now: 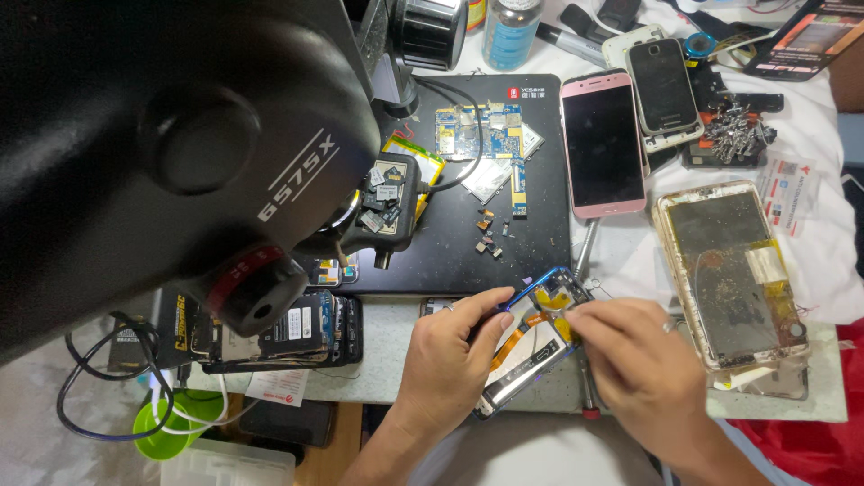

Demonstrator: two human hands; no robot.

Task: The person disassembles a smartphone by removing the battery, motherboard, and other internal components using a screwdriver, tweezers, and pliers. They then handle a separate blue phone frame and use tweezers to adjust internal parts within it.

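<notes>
My left hand [450, 355] and my right hand [634, 360] both grip an opened phone frame with a blue rim [535, 337] at the front edge of the bench. The frame's back is off, showing an orange flex cable and small parts inside. Left fingers hold its left side; right fingers pinch near its top right, over the inner parts. Much of the frame's lower part is hidden by my hands.
A black microscope head [171, 153] fills the left. On the black work mat [531, 243] lie a blue circuit board [486, 135] and small chips. A pink phone [601, 144], a white phone [663, 90] and a gold opened phone shell [729, 270] lie to the right.
</notes>
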